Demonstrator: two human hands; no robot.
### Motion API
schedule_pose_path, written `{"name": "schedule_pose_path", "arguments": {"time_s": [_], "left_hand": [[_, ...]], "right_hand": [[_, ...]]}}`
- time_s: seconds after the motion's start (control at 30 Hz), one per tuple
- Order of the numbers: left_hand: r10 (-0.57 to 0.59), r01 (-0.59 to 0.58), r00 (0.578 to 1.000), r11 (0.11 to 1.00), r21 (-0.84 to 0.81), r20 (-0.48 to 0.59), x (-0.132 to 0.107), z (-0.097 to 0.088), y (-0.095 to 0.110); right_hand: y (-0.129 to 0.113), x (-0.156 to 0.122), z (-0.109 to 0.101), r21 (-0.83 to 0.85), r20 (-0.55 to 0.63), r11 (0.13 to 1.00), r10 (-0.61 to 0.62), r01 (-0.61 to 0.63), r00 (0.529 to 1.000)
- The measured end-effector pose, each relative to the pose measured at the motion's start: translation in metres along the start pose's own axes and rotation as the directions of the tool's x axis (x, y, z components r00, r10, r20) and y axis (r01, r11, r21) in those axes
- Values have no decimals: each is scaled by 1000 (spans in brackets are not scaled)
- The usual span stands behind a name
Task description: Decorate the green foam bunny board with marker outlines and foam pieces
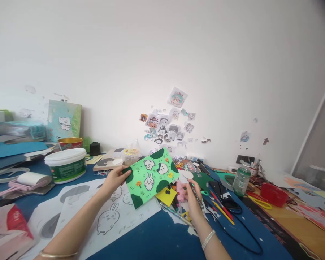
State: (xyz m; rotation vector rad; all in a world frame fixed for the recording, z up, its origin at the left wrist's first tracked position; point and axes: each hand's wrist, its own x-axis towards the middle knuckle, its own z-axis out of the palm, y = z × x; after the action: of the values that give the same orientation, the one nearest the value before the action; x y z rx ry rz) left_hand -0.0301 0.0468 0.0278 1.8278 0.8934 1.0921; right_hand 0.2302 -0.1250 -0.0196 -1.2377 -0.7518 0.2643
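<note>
My left hand point(119, 178) pinches the left corner of a bright green card point(144, 171), raised at a tilt above the desk. Dark green patches, small orange and yellow shapes and white cartoon figures, one with rabbit ears, decorate its face. My right hand point(194, 196) is closed around a slim, dark-patterned pen point(196, 196), just right of the card. Beneath the card lie white sheets with cartoon drawings point(108, 220), partly covered by my left arm. A yellow paper piece point(166, 195) and a pink object point(181, 191) are close to my right hand.
To the left stand a white-lidded green tub point(66, 166) and a tape roll point(34, 178). Pencils point(223, 209), a black cable point(241, 231), a glass jar point(242, 180) and a red container point(273, 194) lie rightward. Paper cutouts point(164, 124) cover part of the wall.
</note>
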Motion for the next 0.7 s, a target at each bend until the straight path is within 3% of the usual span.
{"name": "schedule_pose_path", "arguments": {"time_s": [0.33, 0.7], "left_hand": [[19, -23, 992, 999, -32, -126, -1, -1, -1], [-21, 11, 991, 997, -73, -129, -1, -1, 1]], "right_hand": [[-8, -3, -2, -83, -29, 997, -11, 9, 1000], [-5, -1, 0, -105, 5, 993, -47, 48, 999]]}}
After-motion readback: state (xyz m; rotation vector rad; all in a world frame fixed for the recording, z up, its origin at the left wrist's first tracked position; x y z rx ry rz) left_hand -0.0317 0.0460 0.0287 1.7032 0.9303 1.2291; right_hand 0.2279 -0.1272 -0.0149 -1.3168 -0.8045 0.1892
